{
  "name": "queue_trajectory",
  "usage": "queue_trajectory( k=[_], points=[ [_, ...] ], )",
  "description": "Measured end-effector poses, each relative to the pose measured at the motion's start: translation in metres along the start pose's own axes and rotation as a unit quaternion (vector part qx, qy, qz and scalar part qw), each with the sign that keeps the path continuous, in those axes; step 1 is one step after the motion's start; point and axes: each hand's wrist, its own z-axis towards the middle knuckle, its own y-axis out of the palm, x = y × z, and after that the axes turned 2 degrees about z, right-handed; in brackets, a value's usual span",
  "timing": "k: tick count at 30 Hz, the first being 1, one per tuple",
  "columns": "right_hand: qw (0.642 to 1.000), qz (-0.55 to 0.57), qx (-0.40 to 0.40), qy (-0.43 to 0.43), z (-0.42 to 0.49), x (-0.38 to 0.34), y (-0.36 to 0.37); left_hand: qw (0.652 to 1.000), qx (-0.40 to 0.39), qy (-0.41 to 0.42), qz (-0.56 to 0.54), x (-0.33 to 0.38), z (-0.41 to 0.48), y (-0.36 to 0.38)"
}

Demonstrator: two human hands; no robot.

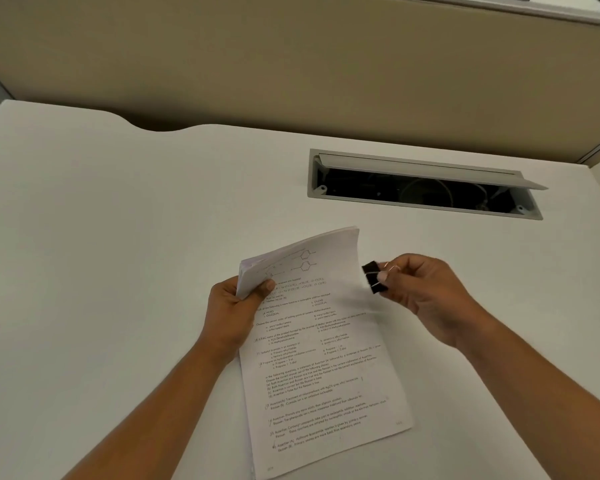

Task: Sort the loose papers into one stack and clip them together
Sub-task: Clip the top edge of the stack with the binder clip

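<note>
A stack of printed white papers (323, 362) is held over the white desk, its near end low and its far end lifted and curled. My left hand (234, 317) grips the stack at its upper left corner, thumb on top. My right hand (426, 296) pinches a black binder clip (374, 278) by its wire handles. The clip sits just to the right of the stack's upper right edge, very close to it, and I cannot tell whether it touches the paper.
The white desk (118, 237) has a grey cable tray (423, 188) set into it beyond the papers, its lid propped open over a dark cavity. A beige partition wall (291, 64) stands behind the desk.
</note>
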Motion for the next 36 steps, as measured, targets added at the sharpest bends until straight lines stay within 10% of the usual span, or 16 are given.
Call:
queue_trajectory(
  k=[36],
  points=[
    [0.996,-0.014,-0.073,-0.048,0.012,0.054,0.069,0.999,0.003,-0.009,0.032,0.0,0.002,-0.001]
  ],
)
